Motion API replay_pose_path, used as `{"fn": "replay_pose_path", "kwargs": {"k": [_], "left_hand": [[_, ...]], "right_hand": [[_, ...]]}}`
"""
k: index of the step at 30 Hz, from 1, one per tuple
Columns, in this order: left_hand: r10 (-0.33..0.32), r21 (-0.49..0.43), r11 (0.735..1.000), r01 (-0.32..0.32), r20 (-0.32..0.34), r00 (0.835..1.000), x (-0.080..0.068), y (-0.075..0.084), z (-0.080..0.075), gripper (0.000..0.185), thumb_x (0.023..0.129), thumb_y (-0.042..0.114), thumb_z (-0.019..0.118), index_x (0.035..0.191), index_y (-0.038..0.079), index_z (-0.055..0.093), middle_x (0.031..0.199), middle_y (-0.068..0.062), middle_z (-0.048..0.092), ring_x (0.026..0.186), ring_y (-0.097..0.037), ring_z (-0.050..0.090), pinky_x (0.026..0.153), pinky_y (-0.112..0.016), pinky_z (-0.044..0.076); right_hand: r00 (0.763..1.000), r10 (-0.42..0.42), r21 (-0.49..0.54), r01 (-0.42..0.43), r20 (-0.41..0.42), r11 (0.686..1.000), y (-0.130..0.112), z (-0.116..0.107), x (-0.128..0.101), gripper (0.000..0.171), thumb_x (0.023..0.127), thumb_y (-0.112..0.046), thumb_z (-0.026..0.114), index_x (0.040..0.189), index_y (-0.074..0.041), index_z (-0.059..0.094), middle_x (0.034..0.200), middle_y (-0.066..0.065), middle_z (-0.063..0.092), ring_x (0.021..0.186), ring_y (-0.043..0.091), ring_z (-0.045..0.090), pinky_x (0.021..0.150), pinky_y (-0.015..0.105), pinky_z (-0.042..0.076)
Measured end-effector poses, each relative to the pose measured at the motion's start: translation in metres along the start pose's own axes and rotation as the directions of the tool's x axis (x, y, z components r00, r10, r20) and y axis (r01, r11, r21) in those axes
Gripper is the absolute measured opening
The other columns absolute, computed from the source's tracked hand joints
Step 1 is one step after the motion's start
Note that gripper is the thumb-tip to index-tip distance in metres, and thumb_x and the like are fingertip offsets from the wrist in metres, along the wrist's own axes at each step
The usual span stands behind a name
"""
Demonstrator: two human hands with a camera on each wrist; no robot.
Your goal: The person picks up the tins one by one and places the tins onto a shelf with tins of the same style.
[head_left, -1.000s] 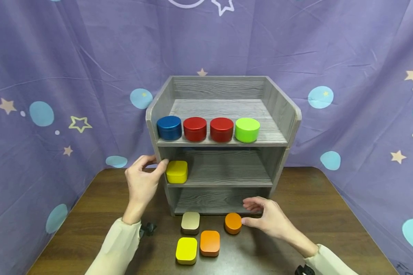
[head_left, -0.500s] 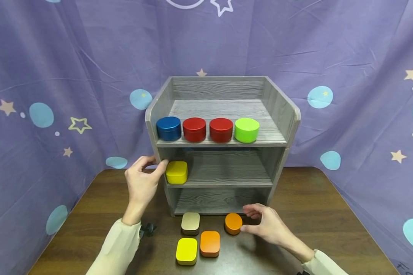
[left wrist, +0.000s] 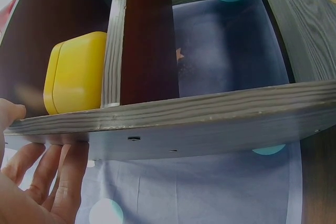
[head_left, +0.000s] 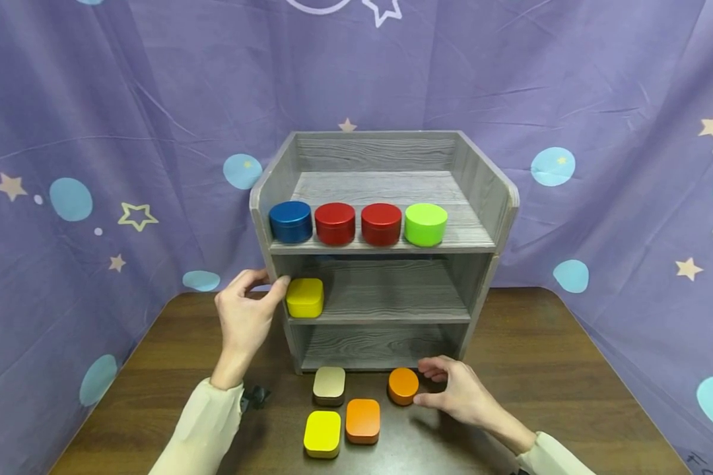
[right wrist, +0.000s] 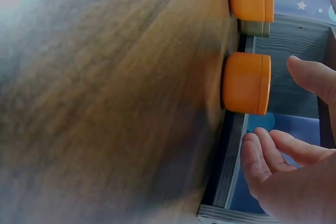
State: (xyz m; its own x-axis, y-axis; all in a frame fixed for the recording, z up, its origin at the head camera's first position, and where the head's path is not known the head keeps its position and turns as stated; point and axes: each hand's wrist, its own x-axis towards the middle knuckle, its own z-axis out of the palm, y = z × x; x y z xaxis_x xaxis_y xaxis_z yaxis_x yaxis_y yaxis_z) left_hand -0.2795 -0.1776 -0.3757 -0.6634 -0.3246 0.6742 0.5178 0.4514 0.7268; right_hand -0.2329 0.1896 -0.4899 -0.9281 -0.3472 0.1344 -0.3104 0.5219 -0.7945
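Note:
A grey wooden shelf [head_left: 481,198] stands on the brown table. My left hand [head_left: 272,280] grips its left side wall [left wrist: 210,119], fingers [left wrist: 52,182] on the outer face and thumb at the front edge beside a square yellow tin [head_left: 305,297] [left wrist: 76,72] on the middle shelf. My right hand [head_left: 424,381] [right wrist: 275,108] hovers low over the table with thumb and fingers spread beside a round orange tin [head_left: 403,386] [right wrist: 245,83]. A small gap shows between them.
On the top shelf stand a blue tin [head_left: 290,221], two red tins [head_left: 335,223] and a green tin [head_left: 426,223]. A beige tin [head_left: 329,384], a yellow tin [head_left: 322,433] and a square orange tin [head_left: 362,420] lie before the shelf. Purple curtains surround the table [head_left: 541,343].
My right hand has sunk a little toward the table and drawn closer around the round orange tin. The left hand has stayed on the shelf wall.

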Motion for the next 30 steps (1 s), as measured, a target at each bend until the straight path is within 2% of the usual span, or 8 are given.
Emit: {"fn": "replay_pose_path", "kwargs": {"k": [14, 30], "left_hand": [[0.000, 0.000, 1.000, 0.000, -0.003, 1.000, 0.000, -0.001, 0.000, 0.016, 0.086, 0.010, 0.090, 0.093, -0.003, 0.082, 0.087, -0.020, 0.077, 0.080, 0.014, 0.066, 0.069, -0.005, 0.052], [0.007, -0.002, 1.000, -0.007, -0.004, 1.000, 0.000, -0.001, 0.001, 0.017, 0.086, 0.010, 0.090, 0.094, -0.003, 0.083, 0.087, -0.021, 0.077, 0.081, 0.012, 0.066, 0.070, -0.007, 0.053]], "right_hand": [[0.999, 0.033, -0.005, -0.033, 0.022, 0.999, 0.006, 0.014, 0.005, 0.064, 0.079, -0.021, 0.096, 0.131, 0.005, 0.071, 0.128, 0.018, 0.075, 0.108, 0.026, 0.073, 0.094, 0.028, 0.062], [0.998, 0.057, -0.008, -0.057, 0.039, 0.998, 0.008, 0.018, 0.007, 0.066, 0.078, -0.020, 0.096, 0.134, 0.005, 0.070, 0.131, 0.020, 0.075, 0.107, 0.026, 0.074, 0.093, 0.027, 0.061]]}}
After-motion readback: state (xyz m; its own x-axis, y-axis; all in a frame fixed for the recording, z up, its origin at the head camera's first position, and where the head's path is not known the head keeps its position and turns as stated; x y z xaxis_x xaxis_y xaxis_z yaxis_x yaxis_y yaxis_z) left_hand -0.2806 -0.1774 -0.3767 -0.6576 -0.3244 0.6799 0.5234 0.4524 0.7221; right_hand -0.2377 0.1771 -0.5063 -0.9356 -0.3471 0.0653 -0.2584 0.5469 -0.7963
